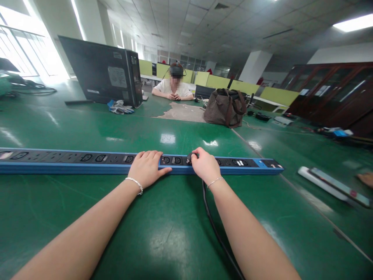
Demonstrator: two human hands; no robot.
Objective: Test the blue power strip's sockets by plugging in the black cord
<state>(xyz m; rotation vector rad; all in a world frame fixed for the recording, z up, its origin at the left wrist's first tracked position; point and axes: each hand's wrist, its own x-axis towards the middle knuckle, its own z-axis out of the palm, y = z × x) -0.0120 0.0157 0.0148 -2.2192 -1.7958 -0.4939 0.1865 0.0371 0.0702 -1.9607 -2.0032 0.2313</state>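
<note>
A blue strip [176, 165] with black sockets lay on the green worktop [140, 241], running from the left edge across the middle of the frame and ending right of center. The left hand [147, 167] lay across it near the center, fingertips at its far edge and thumb stretched out to the right along its near side; whether that grip clasped the strip or merely rested on it, one could not tell. Just right of there, the right hand [206, 165] had its grip closed, thumb and fingers pinching a black plug [190, 158] over the sockets; how far in the plug sat could not be made out. A black cable [211, 216] hung down beneath the right wrist toward the bottom of the frame. Each wrist wore a thin bracelet. In the upper left stood a black computer [101, 74], with pale gloves [121, 107] at its base. At upper center a person [175, 87] in a white top and dark headgear leaned on the worktop's far side, hands together. A brown bag [224, 108] stood right of a bare, ragged patch [183, 112] in the green covering. Pale bars [323, 182] lay at the right, and dark wooden cabinets [329, 85] filled the upper right.
</note>
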